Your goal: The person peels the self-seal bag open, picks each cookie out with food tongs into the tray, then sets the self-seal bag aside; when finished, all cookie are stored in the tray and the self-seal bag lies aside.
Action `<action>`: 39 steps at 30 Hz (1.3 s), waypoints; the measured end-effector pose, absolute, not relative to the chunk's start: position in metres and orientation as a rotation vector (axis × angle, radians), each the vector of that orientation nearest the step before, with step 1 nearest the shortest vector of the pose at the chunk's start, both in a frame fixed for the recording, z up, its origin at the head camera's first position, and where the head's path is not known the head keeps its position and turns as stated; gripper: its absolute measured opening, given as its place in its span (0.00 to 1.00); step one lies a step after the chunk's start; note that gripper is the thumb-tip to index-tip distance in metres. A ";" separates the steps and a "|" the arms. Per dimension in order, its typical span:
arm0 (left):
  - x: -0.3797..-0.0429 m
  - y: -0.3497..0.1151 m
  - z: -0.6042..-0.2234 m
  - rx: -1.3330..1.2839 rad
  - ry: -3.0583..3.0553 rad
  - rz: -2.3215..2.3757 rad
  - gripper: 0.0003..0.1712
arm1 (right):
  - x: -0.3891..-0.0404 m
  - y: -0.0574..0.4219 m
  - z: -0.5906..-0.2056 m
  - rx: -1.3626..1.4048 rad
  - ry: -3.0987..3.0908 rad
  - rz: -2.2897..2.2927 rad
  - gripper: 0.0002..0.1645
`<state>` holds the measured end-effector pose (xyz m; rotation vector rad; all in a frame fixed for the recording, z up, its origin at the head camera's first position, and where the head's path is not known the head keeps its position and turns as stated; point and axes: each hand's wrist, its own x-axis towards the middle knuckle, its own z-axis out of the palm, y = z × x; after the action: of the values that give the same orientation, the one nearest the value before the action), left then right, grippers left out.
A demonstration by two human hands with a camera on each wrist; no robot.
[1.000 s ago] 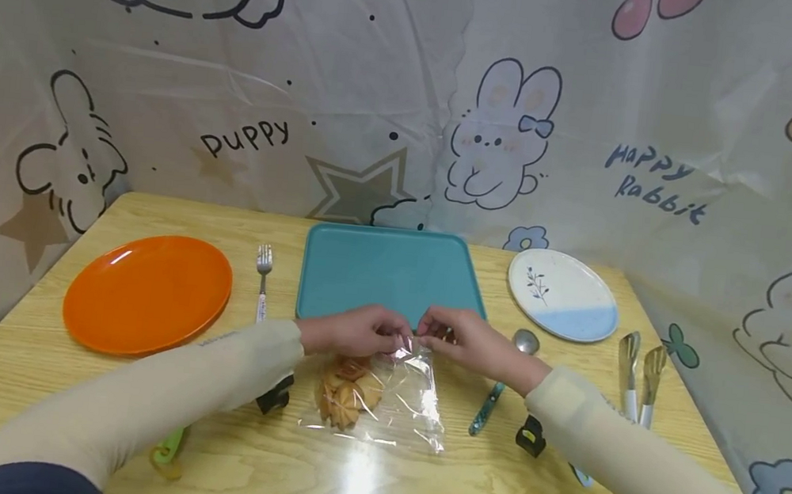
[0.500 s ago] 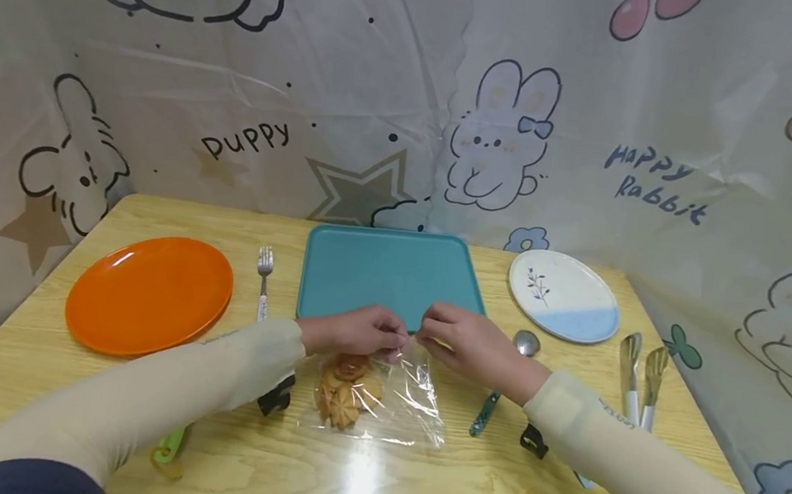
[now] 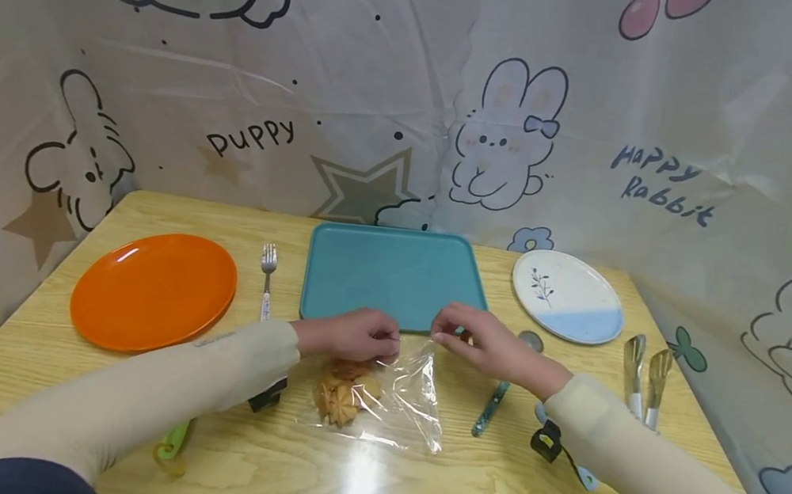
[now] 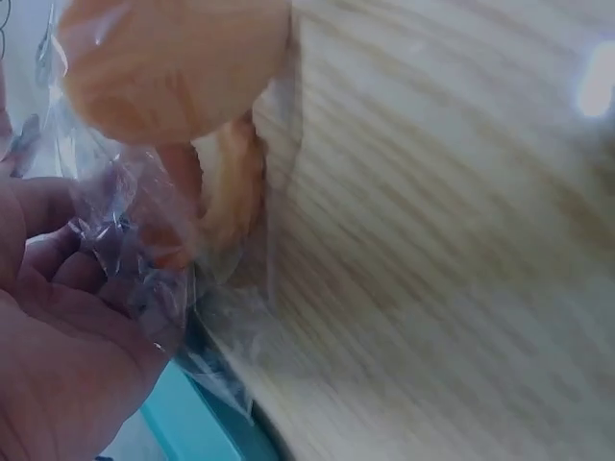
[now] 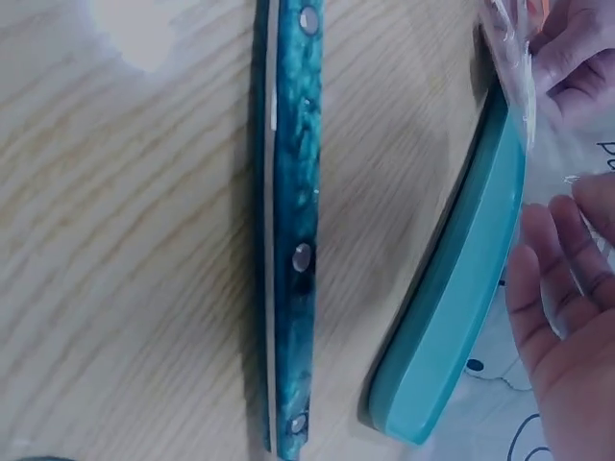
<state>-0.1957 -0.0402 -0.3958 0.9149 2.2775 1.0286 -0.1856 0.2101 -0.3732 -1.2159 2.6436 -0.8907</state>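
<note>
A clear plastic bag (image 3: pixel 409 407) lies in front of the teal tray (image 3: pixel 393 278), with several golden-brown pastries (image 3: pixel 341 401) inside its left part. My left hand (image 3: pixel 362 335) grips the bag's upper edge; the left wrist view shows crumpled film (image 4: pixel 144 259) between its curled fingers, beside the pastries. At the bag's upper right corner, my right hand (image 3: pixel 476 342) pinches the film between thumb and forefinger, its other fingers loosely bent. The hands are a short gap apart, near the tray's front edge.
An orange plate (image 3: pixel 155 291) and a fork (image 3: pixel 268 274) lie left. A spoon with a teal handle (image 3: pixel 491 409) lies beneath the right forearm. Farther right are a white-and-blue plate (image 3: pixel 568 297) and metal tongs (image 3: pixel 633 373). A green-handled item (image 3: pixel 173 440) sits under the left forearm.
My right hand has moved to the right, widening the gap between the hands. My left hand has shifted slightly left. The bag's top edge has spread, while the pastries stay nearly in place.
</note>
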 end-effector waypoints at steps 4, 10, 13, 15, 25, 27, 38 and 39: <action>-0.193 -0.048 -0.395 0.917 2.314 1.007 0.12 | -0.184 0.209 -0.372 -1.026 2.692 -0.891 0.08; -0.190 -0.048 -0.393 0.881 2.316 1.015 0.12 | -0.166 0.186 -0.364 -0.607 2.798 -0.625 0.31; -0.191 -0.046 -0.393 0.857 2.329 1.004 0.12 | -0.158 0.174 -0.368 -0.495 2.788 -0.562 0.34; -0.191 -0.046 -0.393 0.862 2.340 0.993 0.12 | -0.156 0.170 -0.371 -0.469 2.775 -0.570 0.32; -0.193 -0.055 -0.394 0.884 2.380 0.921 0.10 | -0.167 0.198 -0.373 -0.638 2.526 -0.761 0.17; -0.192 -0.058 -0.395 0.912 2.398 0.897 0.10 | -0.169 0.205 -0.372 -0.618 2.462 -0.788 0.17; -0.190 -0.072 -0.392 1.009 2.524 0.799 0.09 | -0.161 0.197 -0.379 -0.482 2.488 -0.787 0.30; -0.190 -0.073 -0.392 1.016 2.522 0.803 0.08 | -0.159 0.195 -0.380 -0.474 2.492 -0.775 0.30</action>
<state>-0.1902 -0.0728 -0.3923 1.0165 2.5217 0.8030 -0.1593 0.1947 -0.3795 -0.4743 2.4915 -0.7752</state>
